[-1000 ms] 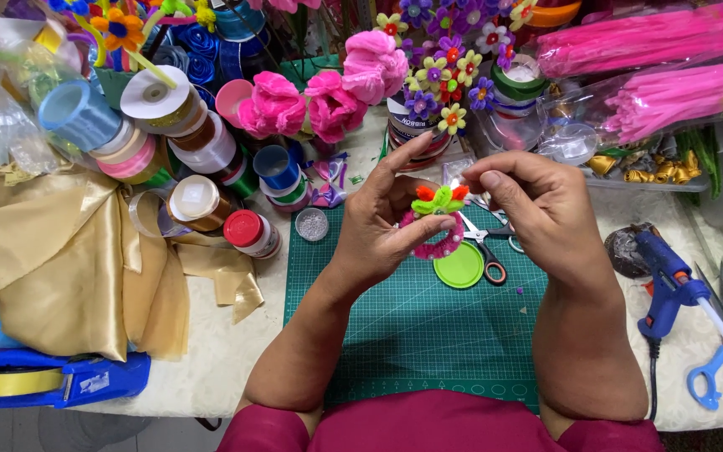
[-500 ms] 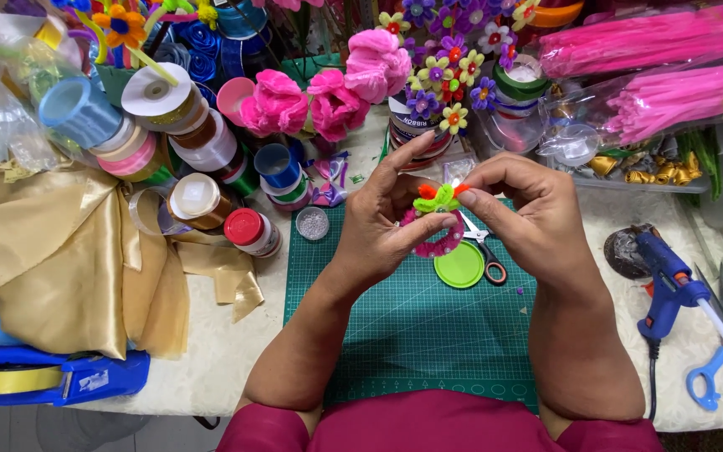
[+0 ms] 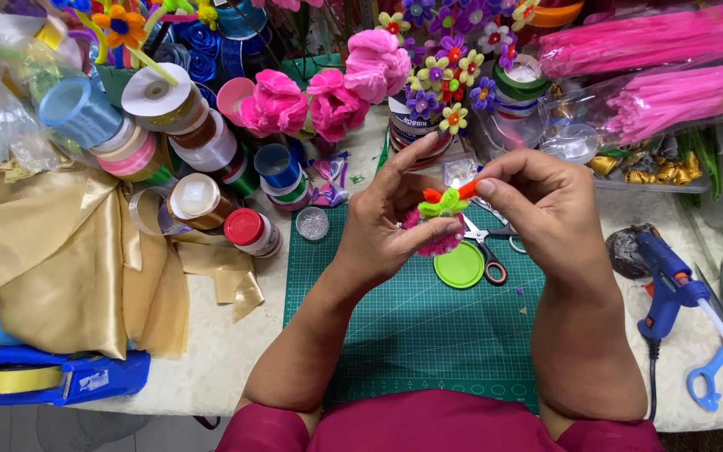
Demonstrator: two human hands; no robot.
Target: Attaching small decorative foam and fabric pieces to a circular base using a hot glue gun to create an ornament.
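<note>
Above the green cutting mat (image 3: 412,326), my left hand (image 3: 387,226) was closed around a small pipe-cleaner flower (image 3: 441,219), pink body under a lime-green collar, while my right hand (image 3: 546,209) pinched its orange tip (image 3: 468,188) between thumb and forefinger. Just beyond the flower on the mat lay scissors (image 3: 489,251) and a round green lid (image 3: 458,264). I judged a firm left grip and short, tight twists would serve best.
</note>
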